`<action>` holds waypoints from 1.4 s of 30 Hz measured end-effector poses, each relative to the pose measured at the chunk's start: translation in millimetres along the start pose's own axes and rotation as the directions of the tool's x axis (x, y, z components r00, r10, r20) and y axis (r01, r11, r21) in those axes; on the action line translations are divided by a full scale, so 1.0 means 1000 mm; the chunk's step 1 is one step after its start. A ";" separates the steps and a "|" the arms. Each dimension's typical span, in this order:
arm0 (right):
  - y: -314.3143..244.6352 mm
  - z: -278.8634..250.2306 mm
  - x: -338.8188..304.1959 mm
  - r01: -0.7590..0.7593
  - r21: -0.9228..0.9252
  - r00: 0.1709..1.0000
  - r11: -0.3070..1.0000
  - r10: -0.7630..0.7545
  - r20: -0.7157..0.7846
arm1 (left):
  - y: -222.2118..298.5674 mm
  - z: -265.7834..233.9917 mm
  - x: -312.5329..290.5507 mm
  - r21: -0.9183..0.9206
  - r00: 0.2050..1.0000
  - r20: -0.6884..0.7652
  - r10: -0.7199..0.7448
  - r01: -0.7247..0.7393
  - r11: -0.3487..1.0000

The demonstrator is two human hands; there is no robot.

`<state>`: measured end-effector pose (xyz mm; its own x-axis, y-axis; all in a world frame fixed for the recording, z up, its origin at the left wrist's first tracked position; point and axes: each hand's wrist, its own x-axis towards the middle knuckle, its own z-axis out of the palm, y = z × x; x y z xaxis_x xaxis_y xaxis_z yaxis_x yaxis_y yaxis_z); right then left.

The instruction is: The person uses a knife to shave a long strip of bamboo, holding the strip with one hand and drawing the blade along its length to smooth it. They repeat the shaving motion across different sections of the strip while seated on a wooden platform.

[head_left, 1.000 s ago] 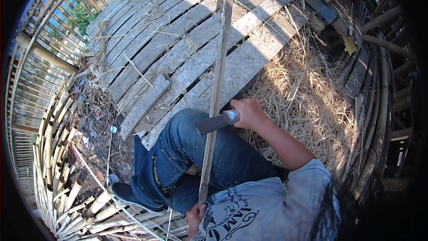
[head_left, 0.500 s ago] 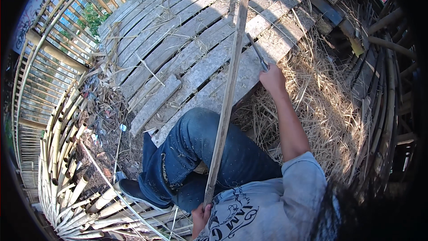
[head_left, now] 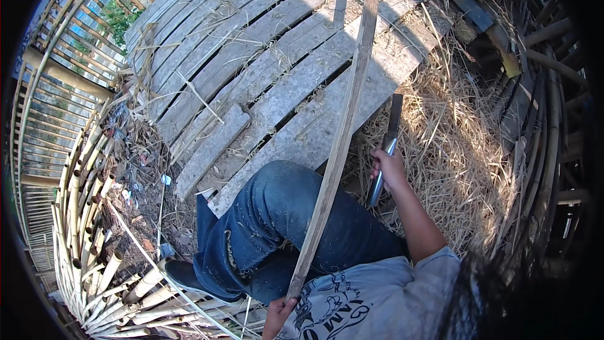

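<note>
A long, narrow bamboo slat (head_left: pixel 343 132) slants across my lap, from my body up past the far edge of the planks. My left hand (head_left: pixel 278 316) is closed round its near end, close to my shirt. Right of the slat, over the straw, my right hand (head_left: pixel 389 169) grips a knife (head_left: pixel 393 127) by its shiny tubular metal handle. The dark, straight blade points away from me and is apart from the slat. My bent knee (head_left: pixel 286 192) in blue jeans lies beneath the slat.
Ahead is a platform of weathered planks (head_left: pixel 277 82) with gaps, a short loose board (head_left: pixel 214 151) and thin shavings. Straw (head_left: pixel 459 151) heaps at the right. Cut bamboo poles (head_left: pixel 82 214) lie at the left, below a bamboo fence (head_left: pixel 69 82). Stacked poles (head_left: pixel 541 151) line the right side.
My right hand has drawn back toward me with the knife, whose blade now shows broadside beside the planks. The slat's far end has shifted right; my left hand keeps hold of its near end.
</note>
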<state>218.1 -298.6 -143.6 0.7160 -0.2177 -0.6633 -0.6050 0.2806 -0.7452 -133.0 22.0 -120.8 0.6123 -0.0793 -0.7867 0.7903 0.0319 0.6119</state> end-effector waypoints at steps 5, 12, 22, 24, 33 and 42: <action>-0.011 -0.002 -0.022 0.702 -0.569 0.687 0.428 -0.618 0.383 | 0.010 0.004 0.001 0.130 0.994 0.004 0.107 -0.107 0.986; -0.026 0.017 -0.031 0.778 -0.615 0.520 -0.128 -0.418 0.745 | -0.062 -0.007 0.022 0.349 0.940 -0.070 0.335 -0.292 0.891; -0.034 0.029 -0.027 0.748 -0.610 0.407 -0.261 -0.546 0.732 | 0.001 0.017 0.009 0.274 0.941 -0.190 0.280 -0.223 0.935; -0.035 0.030 -0.027 0.750 -0.609 0.395 -0.258 -0.563 0.726 | 0.001 0.016 0.010 0.300 0.943 -0.183 0.278 -0.215 0.929; -0.110 0.035 0.001 0.292 -0.899 0.780 0.325 -0.625 0.028 | -0.009 0.014 0.007 0.273 0.943 -0.176 0.282 -0.229 0.934; -0.077 0.026 -0.036 0.546 -0.838 0.672 -0.025 -0.585 0.455 | -0.032 0.006 0.018 0.229 0.961 -0.145 0.237 -0.200 0.953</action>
<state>247.9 -288.4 -60.6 0.9931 0.1148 0.0220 0.1140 -0.9088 -0.4013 -147.8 13.4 -153.9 0.7787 0.0762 -0.6227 0.6249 -0.1821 0.7592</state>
